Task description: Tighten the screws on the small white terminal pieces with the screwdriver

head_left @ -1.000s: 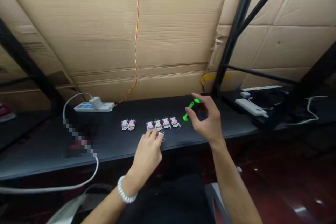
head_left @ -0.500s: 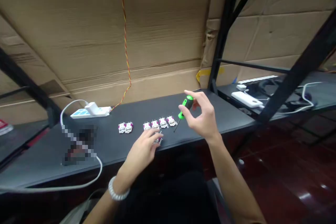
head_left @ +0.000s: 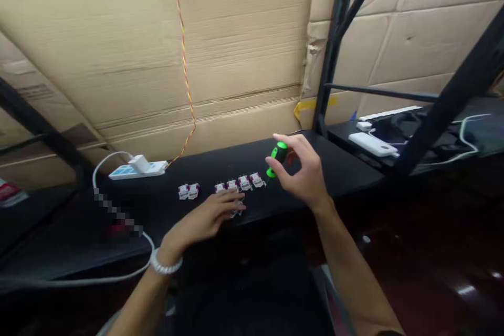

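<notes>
My right hand [head_left: 301,170] grips a green-and-black screwdriver [head_left: 280,153] by its handle, held tilted over the table; its shaft is barely visible. My left hand [head_left: 207,215] is low over the front of the table, its fingers stretched out and touching or just above a small white part [head_left: 237,213]. The fingers cover some of that part, and the thumb is mostly hidden. Behind it, a row of small white-and-purple parts [head_left: 244,183] lies on the black table [head_left: 157,210]. Two more such parts [head_left: 188,191] sit side by side further left.
A white power strip [head_left: 137,169] with a plugged-in charger is at the back left, its white cable [head_left: 147,257] looping over the front edge. A cardboard wall [head_left: 244,52] and black metal posts [head_left: 334,47] bound the table. Another shelf at right holds a white box [head_left: 373,144].
My left hand has flattened and its wrist has shifted left, with the fingers straighter over the small white part. My right hand still holds the screwdriver, nearly in place.
</notes>
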The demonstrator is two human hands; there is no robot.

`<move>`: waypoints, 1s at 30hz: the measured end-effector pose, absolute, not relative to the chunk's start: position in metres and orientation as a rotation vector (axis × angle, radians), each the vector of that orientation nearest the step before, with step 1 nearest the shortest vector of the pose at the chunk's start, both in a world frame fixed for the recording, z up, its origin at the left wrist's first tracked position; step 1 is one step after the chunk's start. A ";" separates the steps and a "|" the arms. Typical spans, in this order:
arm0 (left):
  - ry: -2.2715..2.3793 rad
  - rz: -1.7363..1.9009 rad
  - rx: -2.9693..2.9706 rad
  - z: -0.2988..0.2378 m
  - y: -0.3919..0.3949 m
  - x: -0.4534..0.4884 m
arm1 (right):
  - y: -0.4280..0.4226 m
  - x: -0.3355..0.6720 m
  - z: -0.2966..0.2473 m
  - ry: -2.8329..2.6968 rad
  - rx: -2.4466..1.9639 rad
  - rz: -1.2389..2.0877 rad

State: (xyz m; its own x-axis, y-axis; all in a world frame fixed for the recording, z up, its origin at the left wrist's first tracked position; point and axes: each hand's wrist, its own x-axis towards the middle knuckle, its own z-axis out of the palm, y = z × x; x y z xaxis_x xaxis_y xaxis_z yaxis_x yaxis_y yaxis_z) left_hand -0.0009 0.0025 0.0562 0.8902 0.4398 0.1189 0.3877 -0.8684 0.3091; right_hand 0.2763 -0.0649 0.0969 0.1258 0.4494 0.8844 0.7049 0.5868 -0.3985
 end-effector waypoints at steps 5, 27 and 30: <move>0.591 0.242 2.746 0.054 0.008 0.002 | -0.065 0.278 0.097 -1.531 -1.013 -0.248; 0.454 0.227 2.910 0.049 0.001 0.012 | -0.064 0.280 0.095 -1.590 -0.998 -0.229; 0.474 0.241 2.910 0.047 -0.001 0.002 | -0.064 0.281 0.094 -1.588 -1.007 -0.225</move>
